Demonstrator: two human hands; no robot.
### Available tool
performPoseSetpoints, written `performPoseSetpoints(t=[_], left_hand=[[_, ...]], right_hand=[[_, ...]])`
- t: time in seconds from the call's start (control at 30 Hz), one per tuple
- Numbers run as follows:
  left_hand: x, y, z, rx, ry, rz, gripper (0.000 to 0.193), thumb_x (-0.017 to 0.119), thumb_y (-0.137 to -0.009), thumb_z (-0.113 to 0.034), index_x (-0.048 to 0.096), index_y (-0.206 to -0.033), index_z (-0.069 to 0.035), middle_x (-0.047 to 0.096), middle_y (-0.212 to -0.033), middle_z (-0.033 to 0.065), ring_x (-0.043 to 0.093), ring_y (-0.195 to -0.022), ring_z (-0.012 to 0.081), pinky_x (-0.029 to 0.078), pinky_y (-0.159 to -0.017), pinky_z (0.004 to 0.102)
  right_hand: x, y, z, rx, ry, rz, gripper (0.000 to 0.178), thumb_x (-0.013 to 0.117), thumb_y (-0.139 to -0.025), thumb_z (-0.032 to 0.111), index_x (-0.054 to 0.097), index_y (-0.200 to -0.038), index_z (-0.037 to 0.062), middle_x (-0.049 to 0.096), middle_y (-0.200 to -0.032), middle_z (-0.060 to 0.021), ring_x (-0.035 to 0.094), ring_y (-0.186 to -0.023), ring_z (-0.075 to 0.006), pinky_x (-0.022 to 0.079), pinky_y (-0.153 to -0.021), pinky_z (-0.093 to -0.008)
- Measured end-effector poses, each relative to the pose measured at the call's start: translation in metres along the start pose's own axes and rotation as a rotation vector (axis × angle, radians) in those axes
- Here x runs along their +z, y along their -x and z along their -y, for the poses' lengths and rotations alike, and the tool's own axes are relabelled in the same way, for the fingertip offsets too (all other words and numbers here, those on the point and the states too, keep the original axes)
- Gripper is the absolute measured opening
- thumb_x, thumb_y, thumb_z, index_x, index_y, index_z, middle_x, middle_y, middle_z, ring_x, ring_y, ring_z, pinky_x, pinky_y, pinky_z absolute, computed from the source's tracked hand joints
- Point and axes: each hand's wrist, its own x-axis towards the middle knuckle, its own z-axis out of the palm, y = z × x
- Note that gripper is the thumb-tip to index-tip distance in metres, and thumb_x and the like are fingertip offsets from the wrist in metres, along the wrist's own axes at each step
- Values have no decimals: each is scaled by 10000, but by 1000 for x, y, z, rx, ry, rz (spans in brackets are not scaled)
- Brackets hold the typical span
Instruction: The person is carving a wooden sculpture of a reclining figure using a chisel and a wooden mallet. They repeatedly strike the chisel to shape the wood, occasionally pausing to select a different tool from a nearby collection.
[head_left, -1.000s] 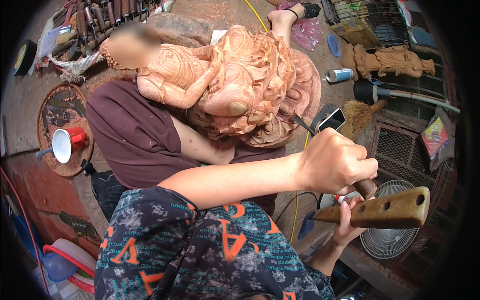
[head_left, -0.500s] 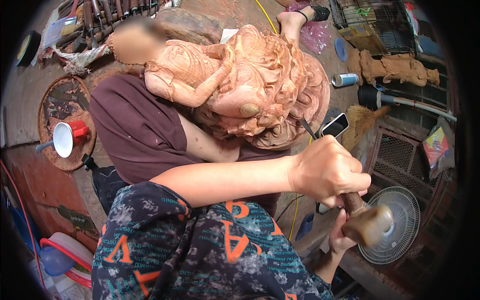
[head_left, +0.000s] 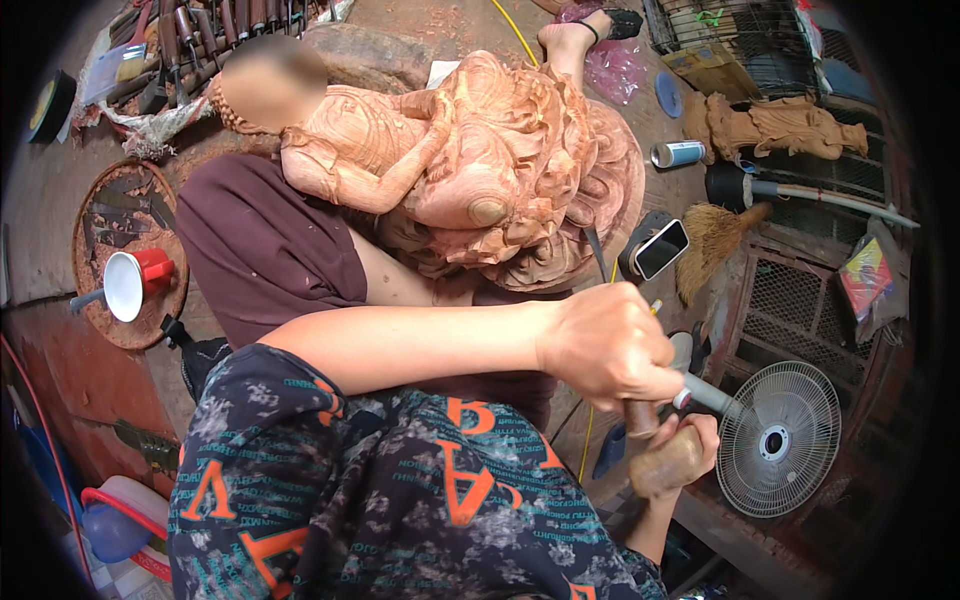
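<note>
My left hand (head_left: pixel 605 345) is closed around the brown handle of a wooden mallet (head_left: pixel 665 465), off to the right of my body. The mallet's rounded head points down toward me. My right hand (head_left: pixel 702 432) is curled against the far side of the mallet head, which hides part of its fingers. Beyond my left forearm lies a large carved wooden statue (head_left: pixel 470 190), reddish and unpainted, a robed figure with deep folds. It rests on its side against my bent leg, and neither hand touches it.
Chisels (head_left: pixel 225 25) lie in a row at the top left, near a brush (head_left: pixel 128 62). A round tray (head_left: pixel 85 250) of wood chips holds a red cup (head_left: pixel 152 272). To the right are a fan (head_left: pixel 800 425), a phone (head_left: pixel 662 248), a broom (head_left: pixel 715 240), a spray can (head_left: pixel 678 154) and a smaller carving (head_left: pixel 785 128).
My left hand and the mallet have shifted left and slightly down. The mallet head was blurred and now shows clearly, with my right hand curled against it.
</note>
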Motion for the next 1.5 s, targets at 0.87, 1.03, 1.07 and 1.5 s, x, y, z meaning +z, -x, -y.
performPoseSetpoints(t=[0.87, 1.03, 1.07, 1.5], left_hand=[[20, -56, 21, -268, -172, -379, 454, 737, -568, -287, 610, -982, -152, 453, -635, 11, 536, -518, 195, 424, -441, 319], [18, -63, 26, -301, -249, -541, 454, 749, -554, -228, 599, -972, -135, 464, -634, 24, 550, -518, 209, 439, -447, 330], [17, -66, 28, -314, -271, -580, 452, 750, -552, -216, 598, -969, -132, 466, -634, 27, 552, -518, 213, 442, -449, 333], [12, -75, 44, -376, -189, -711, 274, 713, -634, -100, 585, -877, -101, 612, -674, 32, 624, -589, 220, 483, -496, 315]], right_hand=[[-24, -76, -17, 348, -687, -100, 427, 585, -711, -90, 389, -1076, 12, 401, -937, -58, 440, -772, -121, 415, -742, -280], [-28, -87, -12, 324, -676, -111, 404, 564, -716, -47, 402, -1079, 28, 408, -829, -55, 423, -744, -133, 387, -722, -266], [-28, -89, -11, 319, -676, -119, 401, 559, -719, -49, 401, -1080, 27, 409, -825, -57, 426, -737, -134, 391, -714, -265], [-38, -108, -20, 334, -280, 16, 420, 612, -697, -92, 476, -1086, -10, 487, -862, -56, 465, -765, -95, 358, -712, -223]])
